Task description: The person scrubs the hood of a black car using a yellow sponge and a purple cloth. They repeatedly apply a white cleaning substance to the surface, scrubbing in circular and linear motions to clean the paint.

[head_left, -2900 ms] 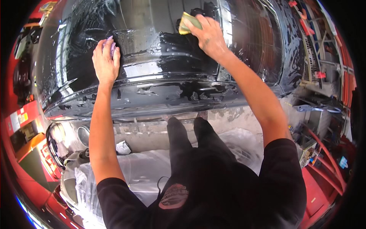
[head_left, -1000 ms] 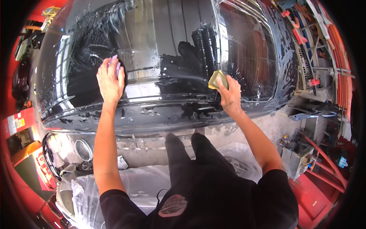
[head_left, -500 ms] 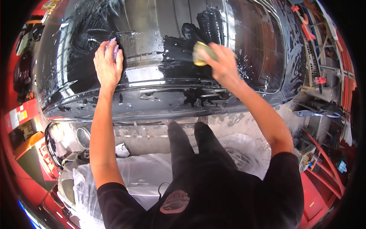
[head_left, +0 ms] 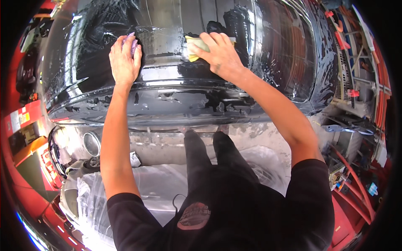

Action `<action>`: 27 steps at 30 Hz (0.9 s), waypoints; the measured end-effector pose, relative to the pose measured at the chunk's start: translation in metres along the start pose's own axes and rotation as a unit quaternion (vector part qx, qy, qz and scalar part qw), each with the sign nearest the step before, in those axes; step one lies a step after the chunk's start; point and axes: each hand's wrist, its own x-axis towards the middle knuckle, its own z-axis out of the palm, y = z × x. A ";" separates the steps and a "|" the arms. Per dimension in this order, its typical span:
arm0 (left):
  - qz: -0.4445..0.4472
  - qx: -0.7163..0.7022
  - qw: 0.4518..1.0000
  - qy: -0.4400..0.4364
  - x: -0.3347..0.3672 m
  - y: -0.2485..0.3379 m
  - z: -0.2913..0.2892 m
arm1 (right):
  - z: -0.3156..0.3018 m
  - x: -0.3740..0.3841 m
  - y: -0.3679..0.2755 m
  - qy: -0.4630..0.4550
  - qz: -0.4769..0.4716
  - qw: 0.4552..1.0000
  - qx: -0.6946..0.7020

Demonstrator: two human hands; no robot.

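Yellow-green pad (head_left: 194, 42) sideways on black car panel (head_left: 162, 46)

Right hand (head_left: 224, 57) pinches the pad, mid-panel; its long axis runs roughly parallel to the panel's near edge, exposed end pointing left. Left hand (head_left: 124, 62) curls round purple cloth (head_left: 133, 47), left part of panel.

Lettered emblem (head_left: 193, 216) on black shirt (head_left: 255, 213)

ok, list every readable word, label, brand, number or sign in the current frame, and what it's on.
Black shirt: pinkish emblem with lettering; wording not copied here.
Red panel, far left: white label and yellow label, too small to read.
Bright panel below it: red marks, too blurred to read.
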 end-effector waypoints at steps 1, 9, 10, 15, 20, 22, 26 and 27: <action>-0.003 0.004 1.000 0.001 -0.003 -0.002 0.000 | -0.003 -0.006 0.000 0.003 -0.009 1.000 0.000; 0.000 0.002 1.000 0.004 0.002 -0.002 0.001 | -0.004 -0.048 0.019 0.050 -0.011 0.999 -0.012; 0.002 -0.002 1.000 0.006 0.002 -0.002 -0.001 | 0.009 -0.010 0.003 0.063 -0.031 0.997 0.012; -0.008 0.004 1.000 -0.001 -0.007 -0.009 -0.002 | 0.012 0.015 -0.018 0.044 -0.016 0.999 0.025; -0.003 0.005 1.000 0.006 0.003 -0.005 -0.004 | -0.028 -0.138 0.028 0.043 0.111 0.991 -0.055; 0.001 0.001 1.000 -0.005 -0.004 0.000 -0.005 | -0.008 -0.094 0.027 0.064 0.077 0.995 -0.024; 0.013 0.007 1.000 0.012 0.002 -0.005 0.005 | 0.007 -0.007 0.022 0.071 0.013 0.997 -0.025; 0.007 0.010 1.000 0.008 -0.001 -0.007 0.001 | 0.000 -0.021 0.022 0.059 0.023 0.998 -0.013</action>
